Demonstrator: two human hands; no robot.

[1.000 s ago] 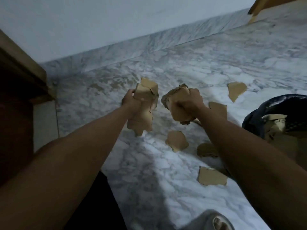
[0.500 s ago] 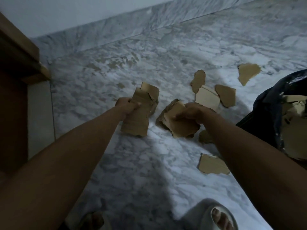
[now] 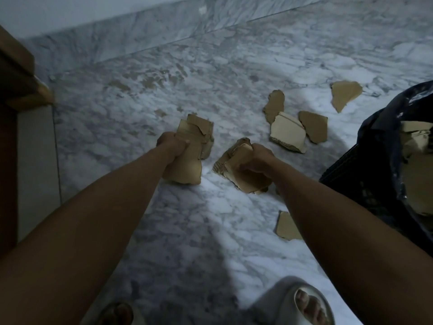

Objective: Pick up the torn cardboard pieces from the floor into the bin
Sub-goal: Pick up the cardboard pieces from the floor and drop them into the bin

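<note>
Head view: left hand (image 3: 172,146) and right hand (image 3: 256,160) each grip upright cardboard wads (image 3: 192,148), long axes vertical.

Grey-white veined marble floor (image 3: 210,231) fills frame; matching marble skirting (image 3: 140,36) at 12 o'clock, brown wooden furniture edge (image 3: 14,73) at 9, pale open-toe slipper (image 3: 288,301) at 6.

bare forearms (image 3: 112,219), no sleeves; seemingly pale grey slide sandals (image 3: 276,299)

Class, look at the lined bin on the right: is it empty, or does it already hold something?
Not empty. Tan cardboard pieces lie inside the bin, within its dark liner. How full it is cannot be told; the frame cuts it off.
</note>
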